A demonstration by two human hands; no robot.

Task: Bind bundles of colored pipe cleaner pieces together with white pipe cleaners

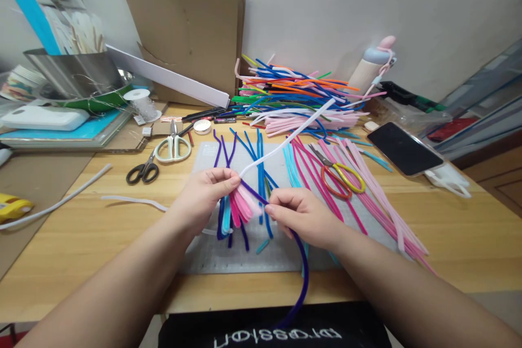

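My left hand (pixel 204 193) is closed around a bundle of folded pipe cleaners (pixel 240 206), pink, blue and purple, held just above the grey cutting mat (pixel 228 255). A long white pipe cleaner (pixel 293 136) rises from this bundle toward the back. My right hand (pixel 304 215) pinches a purple pipe cleaner (pixel 302 277) that runs from the bundle, past my fingers and down over the table's front edge. The two hands are close together over the mat.
Loose pink and blue pipe cleaners (pixel 359 190) lie on the mat with red-and-yellow scissors (pixel 340 176). A big mixed pile (pixel 293 98) sits behind. White scissors (pixel 173 147), black scissors (pixel 142 171), a phone (pixel 403 149), a bottle (pixel 373 68), cardboard (pixel 187 27) and a metal bowl (pixel 73 73) surround.
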